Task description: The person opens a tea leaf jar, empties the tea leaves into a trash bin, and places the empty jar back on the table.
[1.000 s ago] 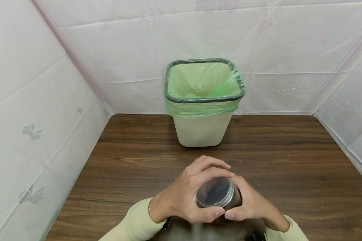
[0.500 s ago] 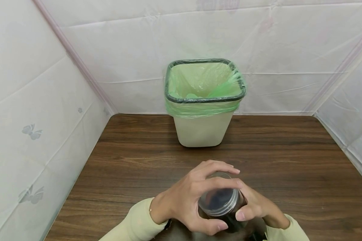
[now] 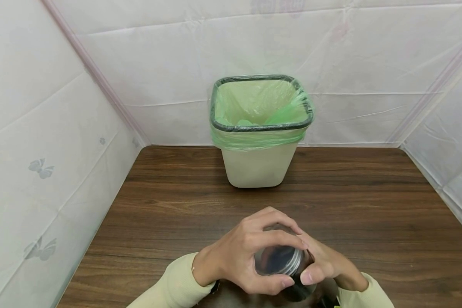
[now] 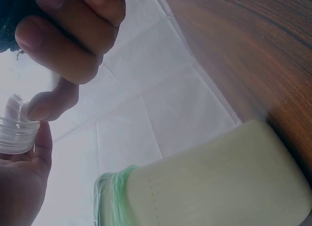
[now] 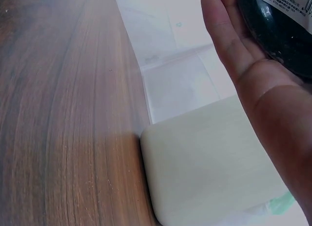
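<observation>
A round jar (image 3: 298, 293) with a dark body is held between both hands close over the table's near side. My left hand (image 3: 235, 252) curves its fingers and thumb around the clear, ridged lid (image 3: 279, 261) at the jar's top. From the right, my right hand (image 3: 327, 263) grips the dark body, its thumb resting on the near side. The left wrist view shows the clear lid (image 4: 18, 138) at the left edge, below the right hand's curled fingers (image 4: 68, 50). On the glossy dark base (image 5: 282, 35) in the right wrist view is a white printed label (image 5: 292, 4).
A cream trash bin (image 3: 259, 167) with a green plastic liner (image 3: 258, 141) and a dark rim stands at the back middle of the brown wooden table (image 3: 169, 201). Pale patterned sheets (image 3: 169, 64) enclose the table at the back and both sides.
The jar has shifted slightly nearer and to the right. My thumbs, close together earlier, now lie apart, with the right thumb farther right. More of the dark body shows below the lid.
</observation>
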Demonstrator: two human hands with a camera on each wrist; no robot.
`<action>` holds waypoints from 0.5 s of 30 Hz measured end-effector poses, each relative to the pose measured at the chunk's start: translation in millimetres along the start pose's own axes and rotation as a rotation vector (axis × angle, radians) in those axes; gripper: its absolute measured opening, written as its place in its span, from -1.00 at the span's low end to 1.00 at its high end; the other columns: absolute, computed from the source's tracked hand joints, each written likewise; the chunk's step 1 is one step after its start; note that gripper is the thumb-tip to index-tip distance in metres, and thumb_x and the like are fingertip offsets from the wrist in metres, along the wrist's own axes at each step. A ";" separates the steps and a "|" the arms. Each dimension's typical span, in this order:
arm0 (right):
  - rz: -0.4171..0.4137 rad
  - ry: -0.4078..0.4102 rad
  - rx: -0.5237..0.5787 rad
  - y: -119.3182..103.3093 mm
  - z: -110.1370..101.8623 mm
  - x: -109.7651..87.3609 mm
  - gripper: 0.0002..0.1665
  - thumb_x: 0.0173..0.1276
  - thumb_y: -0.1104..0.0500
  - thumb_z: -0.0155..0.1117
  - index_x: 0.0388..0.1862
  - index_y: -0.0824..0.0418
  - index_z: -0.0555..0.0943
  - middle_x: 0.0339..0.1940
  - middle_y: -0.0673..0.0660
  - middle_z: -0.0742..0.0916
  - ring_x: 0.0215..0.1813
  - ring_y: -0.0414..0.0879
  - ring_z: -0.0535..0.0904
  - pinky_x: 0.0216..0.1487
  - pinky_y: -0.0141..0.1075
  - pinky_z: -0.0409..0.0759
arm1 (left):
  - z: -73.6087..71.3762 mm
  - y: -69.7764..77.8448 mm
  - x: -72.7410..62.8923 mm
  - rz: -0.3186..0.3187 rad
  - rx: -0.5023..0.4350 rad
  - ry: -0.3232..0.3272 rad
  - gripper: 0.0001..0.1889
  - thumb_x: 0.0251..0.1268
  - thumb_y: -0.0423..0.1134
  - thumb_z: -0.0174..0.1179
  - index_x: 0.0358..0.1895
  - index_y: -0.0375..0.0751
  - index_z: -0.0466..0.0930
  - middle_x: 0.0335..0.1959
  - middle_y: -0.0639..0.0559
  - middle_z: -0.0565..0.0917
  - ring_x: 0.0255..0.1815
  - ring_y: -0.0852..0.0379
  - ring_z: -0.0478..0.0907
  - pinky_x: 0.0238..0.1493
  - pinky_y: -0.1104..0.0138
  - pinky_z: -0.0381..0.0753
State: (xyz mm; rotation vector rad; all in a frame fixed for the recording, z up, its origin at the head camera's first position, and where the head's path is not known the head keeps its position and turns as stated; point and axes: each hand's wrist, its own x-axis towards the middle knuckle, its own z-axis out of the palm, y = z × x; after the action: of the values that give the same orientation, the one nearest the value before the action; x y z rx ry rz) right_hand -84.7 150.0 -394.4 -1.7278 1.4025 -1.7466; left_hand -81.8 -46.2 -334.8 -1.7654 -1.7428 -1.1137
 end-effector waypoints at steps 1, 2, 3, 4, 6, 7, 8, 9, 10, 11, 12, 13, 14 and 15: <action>0.000 0.004 -0.002 -0.2 0.1 -0.5 -0.34 0.47 -0.09 -0.11 0.14 0.53 0.29 -0.18 0.31 0.64 -0.20 0.00 0.69 -0.21 -0.14 0.70 | 0.2 -0.4 -0.3 0.000 0.001 0.003 -0.45 -0.10 -0.09 0.51 0.04 -0.24 0.67 0.06 -0.13 0.60 0.11 0.13 0.54 0.17 0.38 0.49; 0.002 0.007 0.003 -0.6 0.3 -1.1 -0.33 0.47 -0.08 -0.10 0.15 0.54 0.27 -0.18 0.32 0.63 -0.21 0.01 0.68 -0.21 -0.14 0.70 | 0.3 -0.7 -0.6 -0.001 0.002 0.005 -0.44 -0.10 -0.09 0.51 0.04 -0.24 0.66 0.06 -0.13 0.60 0.11 0.13 0.54 0.17 0.38 0.49; 0.008 0.013 0.012 -0.8 0.7 -1.6 -0.33 0.47 -0.07 -0.10 0.17 0.54 0.25 -0.17 0.33 0.63 -0.21 0.02 0.68 -0.20 -0.13 0.70 | 0.5 -1.1 -0.8 -0.002 0.003 0.006 -0.45 -0.08 -0.09 0.50 0.04 -0.24 0.66 0.06 -0.13 0.60 0.11 0.13 0.54 0.17 0.38 0.49; 0.012 0.021 0.011 -1.2 1.2 -2.1 -0.33 0.46 -0.06 -0.08 0.17 0.55 0.23 -0.17 0.34 0.62 -0.20 0.03 0.68 -0.19 -0.13 0.70 | 0.8 -1.6 -1.0 -0.005 0.003 0.009 -0.46 -0.06 -0.09 0.48 0.04 -0.24 0.66 0.06 -0.13 0.60 0.11 0.13 0.54 0.17 0.38 0.49; 0.021 0.036 0.019 -1.9 1.9 -2.4 -0.34 0.44 -0.03 -0.06 0.17 0.56 0.21 -0.17 0.35 0.61 -0.21 0.05 0.67 -0.19 -0.12 0.70 | 1.2 -2.5 -1.5 -0.012 0.004 0.014 -0.49 0.00 -0.08 0.45 0.05 -0.23 0.66 0.06 -0.13 0.60 0.11 0.14 0.53 0.17 0.38 0.49; 0.025 0.044 0.012 -2.1 2.1 -2.2 -0.35 0.44 -0.03 -0.05 0.17 0.55 0.22 -0.17 0.34 0.61 -0.21 0.03 0.67 -0.19 -0.13 0.70 | 1.4 -2.9 -1.9 -0.017 0.004 0.016 -0.50 0.03 -0.07 0.43 0.05 -0.23 0.65 0.06 -0.12 0.60 0.10 0.14 0.53 0.17 0.38 0.49; 0.027 0.049 0.002 -2.0 2.2 -1.8 -0.37 0.43 -0.02 -0.05 0.15 0.53 0.25 -0.18 0.32 0.61 -0.21 0.01 0.67 -0.20 -0.13 0.70 | 1.6 -3.2 -2.2 -0.023 0.003 0.018 -0.51 0.04 -0.07 0.42 0.05 -0.22 0.65 0.06 -0.12 0.59 0.11 0.14 0.53 0.17 0.39 0.49; 0.027 0.054 -0.013 -1.7 2.1 -1.4 -0.38 0.43 -0.02 -0.04 0.15 0.52 0.28 -0.18 0.31 0.62 -0.21 0.00 0.67 -0.20 -0.13 0.70 | 1.7 -3.5 -2.6 -0.028 0.003 0.022 -0.52 0.06 -0.07 0.40 0.05 -0.22 0.65 0.06 -0.11 0.59 0.11 0.14 0.53 0.17 0.39 0.49; 0.029 0.057 -0.017 -1.3 2.2 -1.5 -0.40 0.42 -0.01 -0.02 0.13 0.51 0.30 -0.18 0.30 0.63 -0.22 -0.01 0.67 -0.21 -0.14 0.70 | 1.8 -3.8 -2.9 -0.033 0.003 0.026 -0.53 0.06 -0.07 0.40 0.04 -0.22 0.65 0.06 -0.11 0.59 0.10 0.15 0.53 0.17 0.39 0.49; 0.031 0.059 -0.021 -0.6 2.2 -1.8 -0.42 0.42 -0.01 -0.01 0.11 0.50 0.33 -0.20 0.29 0.63 -0.23 -0.02 0.67 -0.22 -0.14 0.70 | 1.9 -4.1 -3.3 -0.036 0.005 0.030 -0.53 0.06 -0.08 0.40 0.04 -0.21 0.65 0.05 -0.10 0.59 0.10 0.15 0.53 0.17 0.38 0.49; 0.034 0.066 -0.027 -0.1 2.1 -2.8 -0.45 0.42 0.00 0.00 0.09 0.48 0.36 -0.21 0.27 0.65 -0.24 -0.04 0.68 -0.24 -0.15 0.70 | 2.0 -4.2 -3.8 -0.040 0.009 0.035 -0.54 0.06 -0.08 0.39 0.04 -0.21 0.65 0.05 -0.10 0.60 0.10 0.15 0.53 0.16 0.38 0.49; 0.039 0.073 -0.036 0.5 1.9 -3.8 -0.47 0.41 0.01 0.01 0.08 0.46 0.38 -0.21 0.25 0.65 -0.24 -0.05 0.68 -0.24 -0.15 0.70 | 2.1 -4.5 -4.2 -0.044 0.014 0.041 -0.54 0.06 -0.08 0.39 0.03 -0.21 0.65 0.04 -0.09 0.60 0.09 0.15 0.53 0.16 0.38 0.49; 0.045 0.083 -0.051 1.0 1.7 -5.0 -0.48 0.41 0.02 0.03 0.08 0.45 0.40 -0.21 0.24 0.66 -0.24 -0.05 0.68 -0.24 -0.15 0.70 | 2.2 -4.8 -4.6 -0.049 0.018 0.047 -0.55 0.08 -0.08 0.38 0.03 -0.21 0.65 0.03 -0.09 0.60 0.09 0.15 0.53 0.16 0.38 0.50; 0.053 0.097 -0.061 1.5 1.7 -6.4 -0.50 0.39 0.04 0.05 0.08 0.45 0.41 -0.21 0.24 0.66 -0.23 -0.05 0.67 -0.23 -0.15 0.70 | 2.2 -5.0 -5.0 -0.058 0.022 0.055 -0.57 0.10 -0.07 0.36 0.02 -0.21 0.65 0.03 -0.09 0.60 0.08 0.15 0.54 0.16 0.38 0.50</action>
State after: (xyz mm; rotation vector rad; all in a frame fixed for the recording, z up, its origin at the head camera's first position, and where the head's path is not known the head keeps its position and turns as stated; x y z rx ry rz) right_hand -82.3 153.6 -399.7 -1.6400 1.5429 -1.7991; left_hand -85.6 -47.0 -341.1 -1.6662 -1.7766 -1.1515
